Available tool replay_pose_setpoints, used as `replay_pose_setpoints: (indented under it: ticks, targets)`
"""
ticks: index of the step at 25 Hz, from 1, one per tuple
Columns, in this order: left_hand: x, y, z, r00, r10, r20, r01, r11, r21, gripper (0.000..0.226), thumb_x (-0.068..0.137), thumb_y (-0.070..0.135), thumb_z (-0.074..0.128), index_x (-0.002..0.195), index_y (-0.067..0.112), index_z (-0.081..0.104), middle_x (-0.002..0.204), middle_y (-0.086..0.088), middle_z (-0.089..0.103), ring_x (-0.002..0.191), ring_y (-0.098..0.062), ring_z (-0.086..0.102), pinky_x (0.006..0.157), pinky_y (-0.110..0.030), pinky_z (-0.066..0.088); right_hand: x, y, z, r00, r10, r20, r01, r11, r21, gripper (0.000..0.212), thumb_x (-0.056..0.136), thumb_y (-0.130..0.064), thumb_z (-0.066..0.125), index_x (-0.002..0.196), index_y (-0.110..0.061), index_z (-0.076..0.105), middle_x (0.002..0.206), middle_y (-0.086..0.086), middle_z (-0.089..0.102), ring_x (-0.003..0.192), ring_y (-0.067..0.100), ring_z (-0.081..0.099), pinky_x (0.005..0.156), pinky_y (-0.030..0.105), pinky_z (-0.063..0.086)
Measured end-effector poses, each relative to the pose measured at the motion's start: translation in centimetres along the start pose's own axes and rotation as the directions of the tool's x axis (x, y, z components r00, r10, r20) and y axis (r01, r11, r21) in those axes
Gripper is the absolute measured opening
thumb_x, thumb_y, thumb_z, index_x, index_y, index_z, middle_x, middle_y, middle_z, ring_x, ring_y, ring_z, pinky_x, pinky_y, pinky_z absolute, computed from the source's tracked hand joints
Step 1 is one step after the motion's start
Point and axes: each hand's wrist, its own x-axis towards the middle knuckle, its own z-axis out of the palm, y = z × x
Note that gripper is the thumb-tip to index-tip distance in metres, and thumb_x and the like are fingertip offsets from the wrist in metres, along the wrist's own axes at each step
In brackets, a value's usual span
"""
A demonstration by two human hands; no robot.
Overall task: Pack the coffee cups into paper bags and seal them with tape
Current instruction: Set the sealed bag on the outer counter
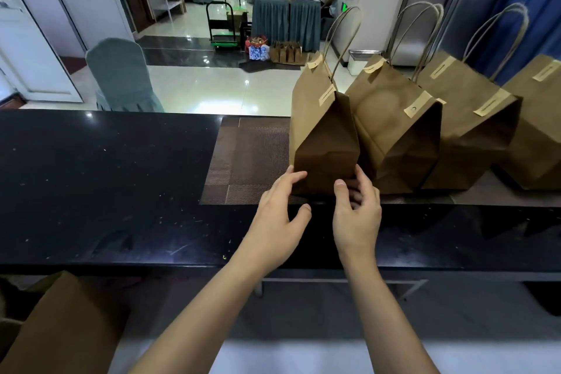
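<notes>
A brown paper bag with twine handles stands on a dark woven mat, its folded top held down by strips of paper tape. My left hand touches its lower left corner with the fingers spread. My right hand curls around its lower right corner, thumb on the near face. To its right, three more taped bags stand in a row, touching each other. No coffee cups show; the bags are closed.
The black stone counter stretches to the left. An unfolded brown bag lies at the lower left, below the counter. Beyond the counter are a covered chair, a trolley and seated people at a draped table.
</notes>
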Motion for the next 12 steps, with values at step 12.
replay_pose_setpoints:
  ticks: [12]
  targets:
    - [-2.8,0.3,-2.4,0.999,-0.026,-0.036,0.027,0.999,0.031,0.053,0.099,0.025,0.055,0.143,0.049,0.036,0.157,0.027,0.025,0.142,-0.002,0.030,0.114,-0.039,0.040,-2.8,-2.0,0.5,0.996,-0.087,-0.028,0.088,0.995,0.050,0.043,0.098,-0.027,0.064,0.138,-0.028,0.048,0.109,-0.008,0.064,0.096,-0.002,0.062,0.079,0.013,0.049]
